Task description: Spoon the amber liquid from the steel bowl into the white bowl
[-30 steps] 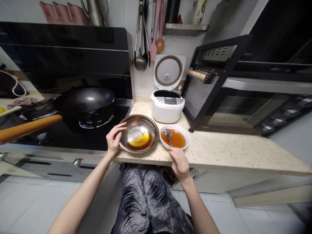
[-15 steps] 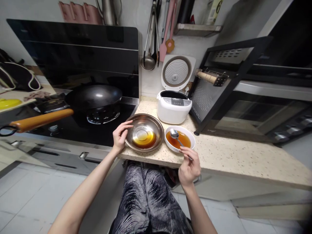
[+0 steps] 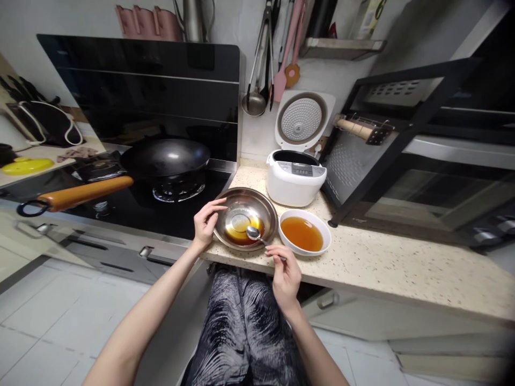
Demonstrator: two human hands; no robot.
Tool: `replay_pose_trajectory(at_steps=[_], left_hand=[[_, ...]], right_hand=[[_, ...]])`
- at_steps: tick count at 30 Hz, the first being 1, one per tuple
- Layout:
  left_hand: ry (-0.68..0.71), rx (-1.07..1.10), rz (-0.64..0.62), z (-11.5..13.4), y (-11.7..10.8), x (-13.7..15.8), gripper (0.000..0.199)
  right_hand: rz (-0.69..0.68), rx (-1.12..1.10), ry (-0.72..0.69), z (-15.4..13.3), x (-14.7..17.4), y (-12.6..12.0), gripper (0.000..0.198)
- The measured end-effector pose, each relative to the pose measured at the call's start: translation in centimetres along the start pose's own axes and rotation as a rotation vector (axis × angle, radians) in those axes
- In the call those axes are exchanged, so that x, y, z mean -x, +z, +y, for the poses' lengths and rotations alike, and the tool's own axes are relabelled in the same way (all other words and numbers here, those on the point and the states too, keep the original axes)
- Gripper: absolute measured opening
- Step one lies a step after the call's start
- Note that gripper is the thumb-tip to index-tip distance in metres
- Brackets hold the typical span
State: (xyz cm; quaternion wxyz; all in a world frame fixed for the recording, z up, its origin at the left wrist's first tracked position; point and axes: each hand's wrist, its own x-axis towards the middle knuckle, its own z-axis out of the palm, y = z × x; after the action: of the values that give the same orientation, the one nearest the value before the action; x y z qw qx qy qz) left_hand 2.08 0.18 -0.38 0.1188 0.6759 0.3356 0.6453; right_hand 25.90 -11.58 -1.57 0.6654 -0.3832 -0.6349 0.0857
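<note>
Spoon (image 3: pixel 253 232) in right hand (image 3: pixel 286 276) hovers over metal bowl (image 3: pixel 230 206)

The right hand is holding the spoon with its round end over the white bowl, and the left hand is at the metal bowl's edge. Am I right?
Not quite: the round end of the spoon is over the metal bowl, not the white bowl. The head view shows it. The right hand and left hand are as you said.

The person's forearms (image 3: pixel 156 305), left hand (image 3: pixel 204 225) and right hand (image 3: pixel 287 276) were bare; dark trousers (image 3: pixel 237 327) carried wavy pale-grey streaks.
</note>
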Motion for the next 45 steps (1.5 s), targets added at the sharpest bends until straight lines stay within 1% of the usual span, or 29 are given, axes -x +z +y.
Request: replay_pose_trajectory(at_steps=[4, 12, 20, 26, 34, 45], left_hand=[[0.002, 0.01, -0.001, 0.1, 0.0, 0.0, 0.028], [0.022, 0.022, 0.002, 0.1, 0.0, 0.0, 0.028], [0.002, 0.002, 0.005, 0.1, 0.0, 0.0, 0.029], [0.002, 0.011, 0.003, 0.0, 0.0, 0.0, 0.029], [-0.002, 0.002, -0.001, 0.2, 0.0, 0.0, 0.029], [-0.006, -0.004, -0.002, 0.1, 0.0, 0.0, 0.03]], right_hand=[[0.007, -0.029, 0.051, 0.2, -0.1, 0.5, 0.02], [0.007, -0.057, 0.086, 0.7, 0.2, 0.9, 0.02], [0.015, -0.072, 0.114, 1.0, 0.6, 1.1, 0.021], [0.064, -0.103, 0.137, 1.5, 1.2, 1.5, 0.02], [0.111, -0.102, 0.128, 1.7, 1.2, 1.3, 0.019], [0.167, -0.08, 0.079, 0.9, -0.2, 0.5, 0.017]])
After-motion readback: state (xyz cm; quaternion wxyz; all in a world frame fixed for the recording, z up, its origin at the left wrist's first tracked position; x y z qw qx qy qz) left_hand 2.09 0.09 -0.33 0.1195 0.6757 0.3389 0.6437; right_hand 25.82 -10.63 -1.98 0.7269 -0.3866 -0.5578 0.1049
